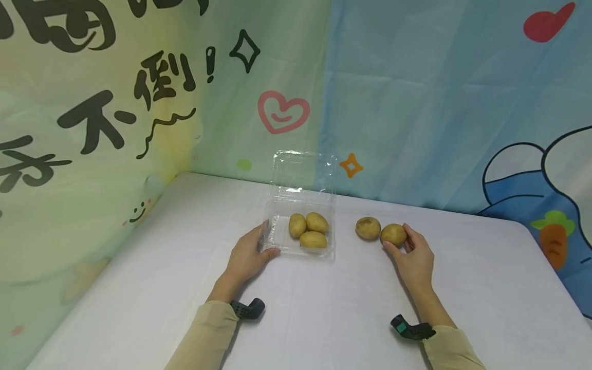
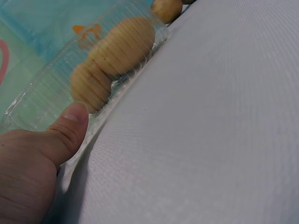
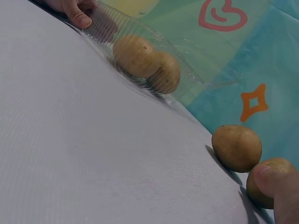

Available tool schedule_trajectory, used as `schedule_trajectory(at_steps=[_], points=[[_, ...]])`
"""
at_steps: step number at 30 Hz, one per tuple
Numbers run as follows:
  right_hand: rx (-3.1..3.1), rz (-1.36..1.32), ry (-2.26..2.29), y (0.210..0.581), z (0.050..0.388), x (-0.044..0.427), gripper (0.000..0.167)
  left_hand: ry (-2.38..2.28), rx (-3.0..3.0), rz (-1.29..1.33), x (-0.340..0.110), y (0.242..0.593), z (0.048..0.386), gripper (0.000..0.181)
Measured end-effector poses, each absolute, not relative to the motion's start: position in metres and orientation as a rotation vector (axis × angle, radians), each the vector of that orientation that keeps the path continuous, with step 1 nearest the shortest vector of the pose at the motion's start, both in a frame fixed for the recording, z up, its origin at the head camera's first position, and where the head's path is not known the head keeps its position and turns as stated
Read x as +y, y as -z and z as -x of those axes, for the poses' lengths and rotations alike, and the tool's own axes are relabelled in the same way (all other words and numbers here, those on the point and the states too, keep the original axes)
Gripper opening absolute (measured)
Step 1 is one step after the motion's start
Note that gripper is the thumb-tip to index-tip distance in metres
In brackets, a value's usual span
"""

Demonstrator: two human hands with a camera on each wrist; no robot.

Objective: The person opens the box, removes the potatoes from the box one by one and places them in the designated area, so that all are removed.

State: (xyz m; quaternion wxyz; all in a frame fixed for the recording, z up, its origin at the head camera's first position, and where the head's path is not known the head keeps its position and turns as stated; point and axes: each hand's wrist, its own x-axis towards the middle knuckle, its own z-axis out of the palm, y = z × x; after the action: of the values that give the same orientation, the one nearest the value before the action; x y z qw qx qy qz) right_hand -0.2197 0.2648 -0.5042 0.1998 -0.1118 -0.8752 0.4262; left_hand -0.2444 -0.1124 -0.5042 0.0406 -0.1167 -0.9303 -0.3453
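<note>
A clear plastic clamshell box (image 1: 277,237) stands on the table with its lid (image 1: 302,172) raised at the back. Inside lie three potatoes (image 1: 313,239), toward the box's right side. My left hand (image 1: 247,257) holds the box by its left front corner, the thumb (image 2: 70,128) against the front wall. Right of the box, two more potatoes sit side by side on the table. The left one (image 1: 368,228) stands free of any hand. My right hand (image 1: 413,259) grips the right one (image 1: 393,235) between thumb and fingers; part of that potato is hidden behind the thumb in the right wrist view.
A white cloth covers the table (image 1: 324,308). Behind it hangs a printed fabric backdrop (image 1: 416,103), close to the raised lid. Each wrist wears a dark camera mount, one on the left (image 1: 250,309) and one on the right (image 1: 412,329).
</note>
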Motion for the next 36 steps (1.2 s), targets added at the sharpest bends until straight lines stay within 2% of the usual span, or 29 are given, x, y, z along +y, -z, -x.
schedule_trajectory(at_steps=[12,36], points=[[-2.466,0.345,-1.089,0.5058,0.2185,0.2643,0.074,1.057,-2.857,0.348,-0.1117,0.5039,0.2454,0.084],[-2.472,0.328,-1.154,0.5048,0.2206,0.2666,0.069,1.074,-2.854,0.351,-0.1112,0.5007,0.2430,0.084]])
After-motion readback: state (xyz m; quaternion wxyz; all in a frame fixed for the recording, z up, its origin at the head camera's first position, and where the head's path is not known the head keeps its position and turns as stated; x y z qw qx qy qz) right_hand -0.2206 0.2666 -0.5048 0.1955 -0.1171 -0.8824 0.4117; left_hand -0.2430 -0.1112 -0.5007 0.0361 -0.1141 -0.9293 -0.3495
